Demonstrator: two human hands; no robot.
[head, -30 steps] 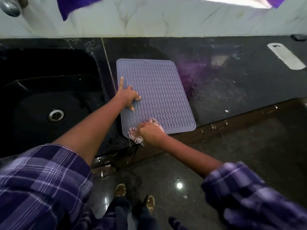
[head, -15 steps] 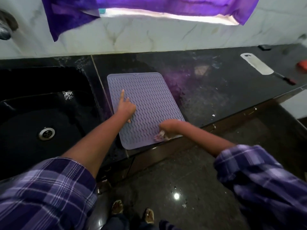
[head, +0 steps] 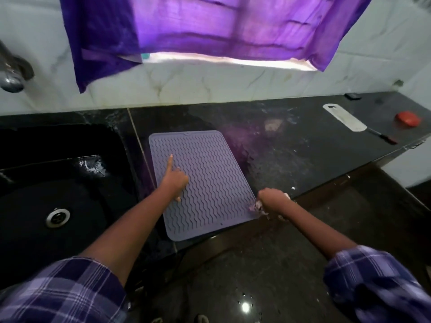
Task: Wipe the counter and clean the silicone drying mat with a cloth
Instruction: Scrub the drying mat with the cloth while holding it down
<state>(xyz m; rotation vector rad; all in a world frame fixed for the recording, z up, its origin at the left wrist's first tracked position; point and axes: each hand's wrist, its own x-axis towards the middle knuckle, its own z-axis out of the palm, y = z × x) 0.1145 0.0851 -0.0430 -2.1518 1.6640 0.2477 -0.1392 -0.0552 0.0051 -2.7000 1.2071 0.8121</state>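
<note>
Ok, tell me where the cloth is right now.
In the head view, the cloth is bunched in the right hand at the near right corner of the silicone mat, by the counter's front edge.

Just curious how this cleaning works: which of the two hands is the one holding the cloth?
The right hand, at the mat's near right corner, grips the cloth. The left hand only presses on the mat, forefinger extended.
</note>
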